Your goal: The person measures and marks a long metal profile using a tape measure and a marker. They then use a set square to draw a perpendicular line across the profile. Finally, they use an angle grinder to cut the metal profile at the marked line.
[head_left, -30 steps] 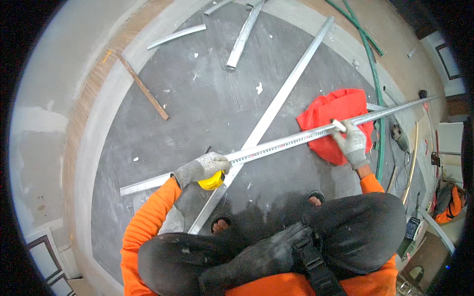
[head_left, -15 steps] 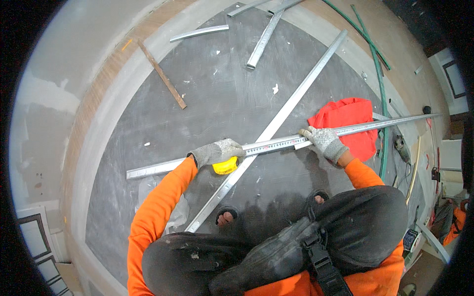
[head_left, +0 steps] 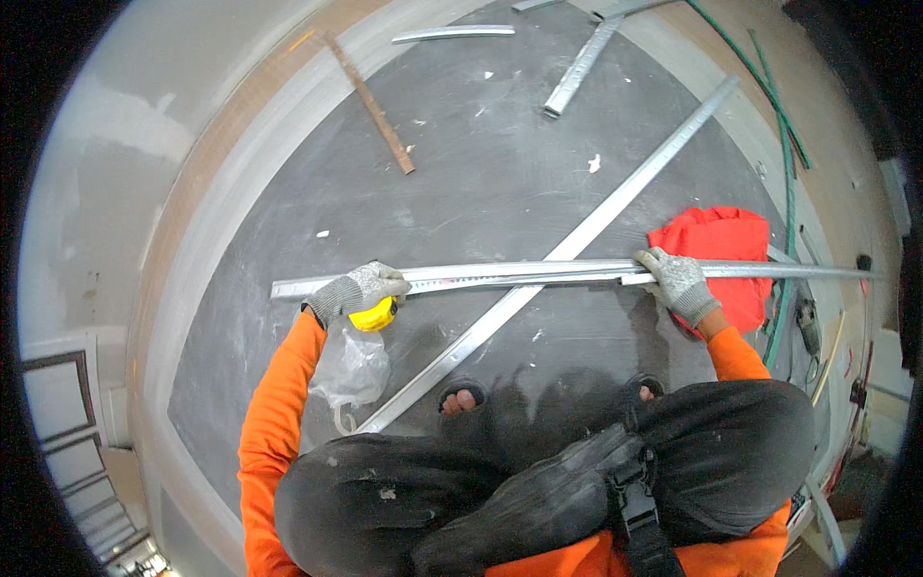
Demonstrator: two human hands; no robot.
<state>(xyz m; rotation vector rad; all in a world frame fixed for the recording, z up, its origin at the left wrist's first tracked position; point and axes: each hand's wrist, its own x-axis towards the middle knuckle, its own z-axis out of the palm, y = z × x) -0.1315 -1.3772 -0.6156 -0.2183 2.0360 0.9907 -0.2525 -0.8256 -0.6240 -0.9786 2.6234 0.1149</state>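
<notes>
My left hand (head_left: 360,290), in a grey knit glove, is closed around a yellow tape measure (head_left: 373,315) near the left end of a long metal channel (head_left: 538,268). The drawn-out tape blade (head_left: 452,284) runs from it along the channel's near side toward my right hand. My right hand (head_left: 679,287), gloved too, is closed over the channel farther right; its fingers hide where the blade goes. A short pale end (head_left: 635,279) sticks out beside its fingertips. Beneath the channel, a second metal profile (head_left: 615,202) crosses diagonally on the dark floor.
Red cloth (head_left: 723,236) lies under the channel at right, near green bars (head_left: 790,192) and a power tool (head_left: 808,327). A clear plastic bag (head_left: 351,365) sits near my left forearm. Farther off are a brown strip (head_left: 370,101) and metal offcuts (head_left: 582,72).
My left hand has slid left along the channel with the tape measure, widening the gap between my hands. My right hand keeps its place on the channel. The view has shifted.
</notes>
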